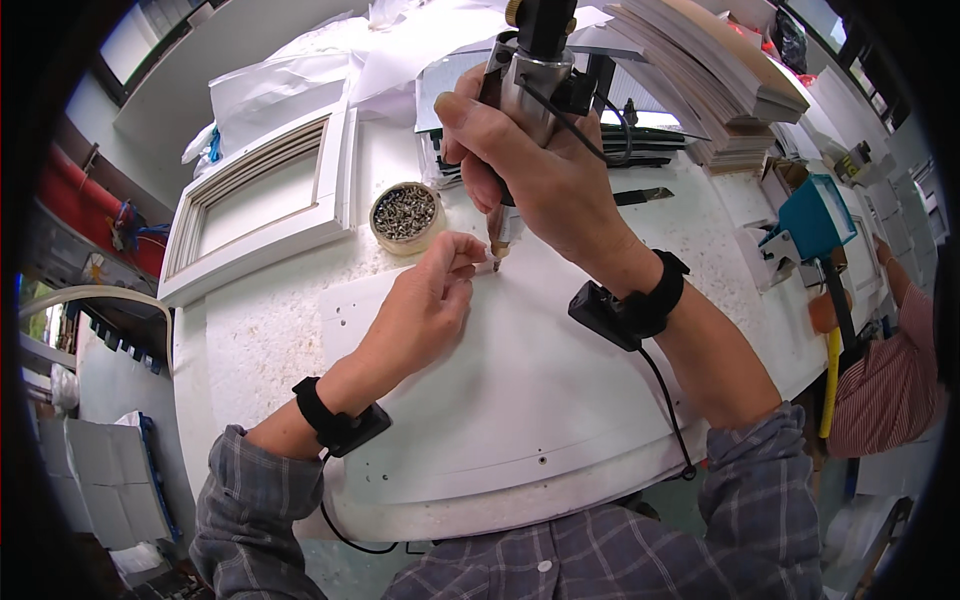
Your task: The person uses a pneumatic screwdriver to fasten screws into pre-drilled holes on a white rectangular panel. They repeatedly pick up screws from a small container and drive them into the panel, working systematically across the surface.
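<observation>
My right hand (545,170) is wrapped round a power screwdriver (528,100) with a silver body and black top, held upright. Its narrow bit end (499,232) points down at the white panel (480,380). Right beside the tip, my left hand (430,300) has thumb and fingers pinched on a small screw (496,266), partly hidden by the fingertips. The panel lies flat under both hands, with a few small holes near its edges. Just beyond my left hand stands a round tub (405,213) full of small metal screws.
A white frame (265,205) lies at the left. A black-handled knife (643,196) rests beyond my right wrist. White boards (700,70) are stacked at the back right, near a teal-headed tool (815,215). Another person's arm (893,270) shows at far right. Cables hang from both wrist straps.
</observation>
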Action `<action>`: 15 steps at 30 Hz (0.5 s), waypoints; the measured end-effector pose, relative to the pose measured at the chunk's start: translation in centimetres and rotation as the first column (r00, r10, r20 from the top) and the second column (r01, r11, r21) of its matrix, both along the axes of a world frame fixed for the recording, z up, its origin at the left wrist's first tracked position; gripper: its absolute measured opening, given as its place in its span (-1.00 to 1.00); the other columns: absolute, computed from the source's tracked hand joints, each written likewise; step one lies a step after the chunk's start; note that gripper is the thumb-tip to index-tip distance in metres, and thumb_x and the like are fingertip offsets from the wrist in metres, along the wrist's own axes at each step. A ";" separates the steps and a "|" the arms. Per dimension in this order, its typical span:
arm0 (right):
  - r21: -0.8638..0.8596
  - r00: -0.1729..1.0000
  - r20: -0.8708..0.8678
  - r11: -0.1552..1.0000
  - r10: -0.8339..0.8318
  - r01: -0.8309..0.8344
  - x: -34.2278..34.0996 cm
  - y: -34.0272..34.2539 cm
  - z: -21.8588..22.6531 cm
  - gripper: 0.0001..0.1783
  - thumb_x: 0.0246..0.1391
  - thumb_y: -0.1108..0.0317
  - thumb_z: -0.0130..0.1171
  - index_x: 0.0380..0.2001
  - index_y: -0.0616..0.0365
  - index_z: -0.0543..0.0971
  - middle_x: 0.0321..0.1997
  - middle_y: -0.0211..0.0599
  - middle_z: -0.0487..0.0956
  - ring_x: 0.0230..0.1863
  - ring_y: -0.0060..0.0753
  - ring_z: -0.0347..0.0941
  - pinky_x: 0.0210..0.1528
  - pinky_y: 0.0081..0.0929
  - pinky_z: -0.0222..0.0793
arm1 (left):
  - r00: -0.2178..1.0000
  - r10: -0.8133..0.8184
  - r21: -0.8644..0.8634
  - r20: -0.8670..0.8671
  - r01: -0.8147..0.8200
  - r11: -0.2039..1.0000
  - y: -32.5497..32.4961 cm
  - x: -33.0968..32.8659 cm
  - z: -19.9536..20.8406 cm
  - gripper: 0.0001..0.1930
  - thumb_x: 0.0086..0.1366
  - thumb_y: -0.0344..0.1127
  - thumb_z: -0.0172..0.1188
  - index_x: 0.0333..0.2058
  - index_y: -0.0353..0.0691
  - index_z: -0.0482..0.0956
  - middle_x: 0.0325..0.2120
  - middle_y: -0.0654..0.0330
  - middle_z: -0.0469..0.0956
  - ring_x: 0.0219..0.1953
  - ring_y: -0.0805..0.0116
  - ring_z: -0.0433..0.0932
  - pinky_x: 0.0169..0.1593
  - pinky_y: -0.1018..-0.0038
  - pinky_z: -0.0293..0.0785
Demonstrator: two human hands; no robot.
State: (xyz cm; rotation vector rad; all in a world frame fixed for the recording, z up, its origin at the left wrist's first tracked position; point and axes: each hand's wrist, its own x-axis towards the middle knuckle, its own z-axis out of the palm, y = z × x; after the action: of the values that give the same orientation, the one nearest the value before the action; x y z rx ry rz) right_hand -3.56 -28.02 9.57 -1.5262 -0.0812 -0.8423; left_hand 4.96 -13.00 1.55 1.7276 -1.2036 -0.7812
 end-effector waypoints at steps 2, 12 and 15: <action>-0.014 0.999 -0.048 1.000 0.018 -0.019 0.6 0.0 0.0 -0.78 0.25 0.29 0.22 -0.45 0.14 0.55 -0.64 -0.59 0.47 -0.67 -0.80 0.34 -0.65 -0.69 0.25 | 0.999 0.017 -0.003 0.047 -0.017 1.000 0.3 -0.3 -0.1 -0.65 0.36 -0.60 -0.09 0.11 -0.29 0.28 0.01 0.11 0.45 0.10 0.34 0.48 0.16 0.40 0.41; 0.054 0.993 -0.116 0.998 0.025 -0.019 0.6 0.3 -1.1 -0.70 0.18 0.18 0.30 -0.52 0.11 0.51 -0.65 -0.58 0.45 -0.62 -0.73 0.33 -0.53 -0.62 0.29 | 1.000 -0.015 -0.011 -0.005 0.015 1.000 0.8 0.2 -0.5 -0.61 0.36 -0.60 -0.09 0.14 -0.29 0.25 0.05 0.11 0.40 0.16 0.32 0.43 0.19 0.40 0.39; -0.052 0.992 -0.129 0.999 -0.012 0.006 0.9 0.5 -1.0 -0.73 0.17 0.18 0.30 -0.47 0.12 0.54 -0.62 -0.54 0.50 -0.60 -0.74 0.38 -0.54 -0.64 0.32 | 0.999 -0.040 -0.058 0.017 0.041 0.997 0.9 0.5 -1.0 -0.63 0.36 -0.59 -0.09 0.13 -0.29 0.27 0.06 0.11 0.41 0.16 0.33 0.44 0.19 0.40 0.39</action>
State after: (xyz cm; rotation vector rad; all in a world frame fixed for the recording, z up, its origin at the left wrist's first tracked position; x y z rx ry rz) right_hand -2.67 -27.51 8.59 -1.6269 -0.0008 -0.7514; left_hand 5.50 -12.12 0.56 1.6689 -1.2637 -0.7507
